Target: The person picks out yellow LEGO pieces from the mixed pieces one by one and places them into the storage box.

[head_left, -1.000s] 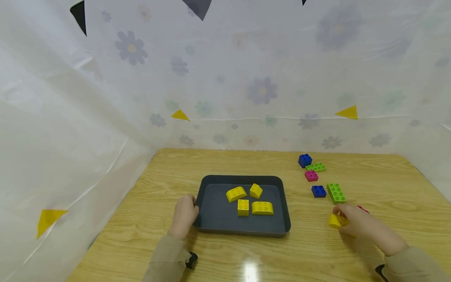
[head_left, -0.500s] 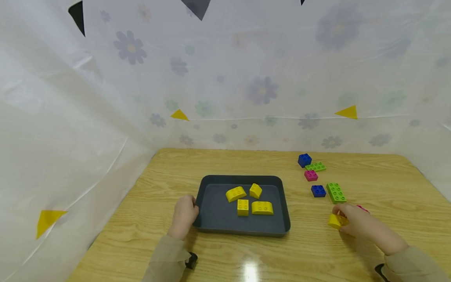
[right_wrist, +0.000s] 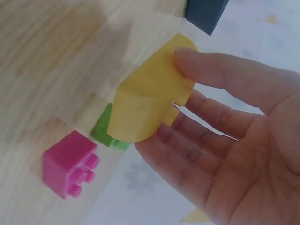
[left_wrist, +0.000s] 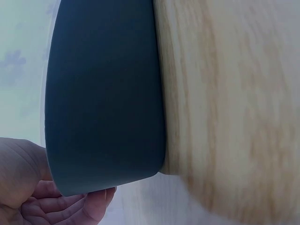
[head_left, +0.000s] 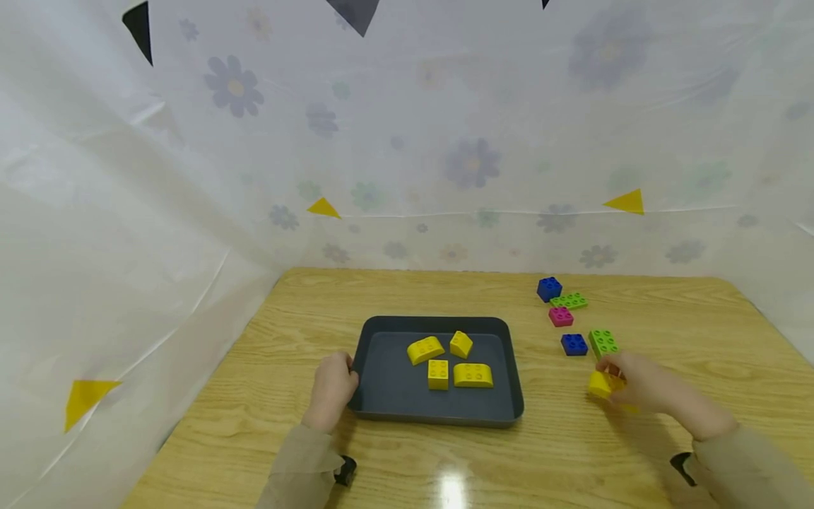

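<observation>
In the head view, my left hand point(head_left: 332, 390) grips the left wall of a dark grey tray point(head_left: 385, 387). The left wrist view has the thumb and curled fingers around a corner of that tray point(left_wrist: 105, 98). Several yellow toy bricks lie inside it, among them a studded yellow block point(head_left: 438, 375). Off to the tray's right, my right hand point(head_left: 649, 387) pinches a yellow brick with a rounded end point(head_left: 599, 384). Seen from the right wrist, the thumb presses one side of this yellow brick point(right_wrist: 145, 91) and fingers the other; it appears just above the table.
Beyond the right hand lie a green brick point(head_left: 603, 343), a blue brick point(head_left: 574, 345), a pink brick point(head_left: 561, 317), a flat green brick point(head_left: 569, 301) and a taller blue brick point(head_left: 550, 289). Another pink brick point(right_wrist: 69, 164) shows near the right hand in its wrist view.
My right hand has risen slightly and moved a little away from me with the yellow brick, now covering the pink piece behind it. The left hand and tray stay put.
</observation>
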### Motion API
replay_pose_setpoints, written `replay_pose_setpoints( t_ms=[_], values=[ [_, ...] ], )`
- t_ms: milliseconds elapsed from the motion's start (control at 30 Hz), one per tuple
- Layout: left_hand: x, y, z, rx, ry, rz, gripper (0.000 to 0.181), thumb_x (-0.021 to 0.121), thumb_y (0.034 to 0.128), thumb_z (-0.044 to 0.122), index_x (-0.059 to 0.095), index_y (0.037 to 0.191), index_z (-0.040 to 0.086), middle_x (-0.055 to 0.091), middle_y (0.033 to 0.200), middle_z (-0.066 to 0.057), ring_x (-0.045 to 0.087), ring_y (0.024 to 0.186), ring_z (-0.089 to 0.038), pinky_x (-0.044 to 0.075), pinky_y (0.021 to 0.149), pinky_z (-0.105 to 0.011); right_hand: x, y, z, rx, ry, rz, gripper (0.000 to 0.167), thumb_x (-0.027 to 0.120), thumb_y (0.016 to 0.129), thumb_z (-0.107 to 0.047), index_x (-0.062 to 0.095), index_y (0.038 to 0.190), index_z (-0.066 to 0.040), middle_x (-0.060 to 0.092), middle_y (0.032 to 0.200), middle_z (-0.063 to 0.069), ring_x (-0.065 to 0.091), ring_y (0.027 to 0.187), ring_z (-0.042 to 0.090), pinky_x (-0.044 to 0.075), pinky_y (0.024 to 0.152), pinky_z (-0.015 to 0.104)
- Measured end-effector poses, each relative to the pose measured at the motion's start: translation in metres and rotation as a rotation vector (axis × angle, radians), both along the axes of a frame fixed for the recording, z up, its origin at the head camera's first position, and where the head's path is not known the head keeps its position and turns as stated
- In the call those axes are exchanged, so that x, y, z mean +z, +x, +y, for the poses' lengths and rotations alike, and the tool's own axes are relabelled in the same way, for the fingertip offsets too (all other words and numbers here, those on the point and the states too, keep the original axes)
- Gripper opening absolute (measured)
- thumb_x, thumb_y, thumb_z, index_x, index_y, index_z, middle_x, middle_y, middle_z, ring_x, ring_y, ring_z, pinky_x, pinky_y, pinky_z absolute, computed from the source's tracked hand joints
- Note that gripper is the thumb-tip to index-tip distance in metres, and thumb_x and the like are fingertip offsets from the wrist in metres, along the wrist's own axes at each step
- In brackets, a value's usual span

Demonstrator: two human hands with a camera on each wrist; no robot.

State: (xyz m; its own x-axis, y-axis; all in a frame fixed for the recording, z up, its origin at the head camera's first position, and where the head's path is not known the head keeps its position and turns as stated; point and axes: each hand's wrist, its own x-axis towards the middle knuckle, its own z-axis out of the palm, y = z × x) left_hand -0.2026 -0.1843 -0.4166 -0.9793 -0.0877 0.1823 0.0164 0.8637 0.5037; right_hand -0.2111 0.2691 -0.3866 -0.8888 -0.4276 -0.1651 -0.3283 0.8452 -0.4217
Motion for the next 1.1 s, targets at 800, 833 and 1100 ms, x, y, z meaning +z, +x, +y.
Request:
replay_pose_setpoints(
  t_ms=[800,833,1100],
  values=[
    [0.000,0.000,0.000,-0.002,0.009,-0.007,0.014,0.052,0.0711,-0.011,0.053,0.063,0.000,0.048,0.055,-0.005,0.039,0.047,-0.014,0.032,0.043,-0.025,0.062,-0.015,-0.066,0.126,-0.027,0.110,0.035,0.069,0.076,-0.003,0.056,0.106,0.008,0.058,0.096,0.015,0.056,0.085,0.028,0.048,0.073,0.041],
    [0.000,0.000,0.000,-0.003,0.009,-0.005,0.014,0.052,0.0711,-0.011,0.053,0.063,0.000,0.048,0.055,-0.005,0.039,0.047,-0.014,0.032,0.043,-0.024,0.066,-0.015,-0.071,0.126,-0.029,0.112,0.035,0.069,0.076,-0.003,0.056,0.107,0.007,0.058,0.097,0.015,0.056,0.087,0.028,0.048,0.074,0.040],
    [0.001,0.000,0.001,-0.009,0.005,0.009,0.017,0.051,0.0693,-0.012,0.050,0.060,0.002,0.043,0.053,-0.002,0.034,0.046,-0.012,0.028,0.042,-0.023,0.083,-0.022,-0.107,0.168,-0.046,0.128,0.036,0.067,0.079,-0.005,0.056,0.111,0.005,0.058,0.102,0.016,0.056,0.091,0.030,0.048,0.076,0.038]
  ],
)
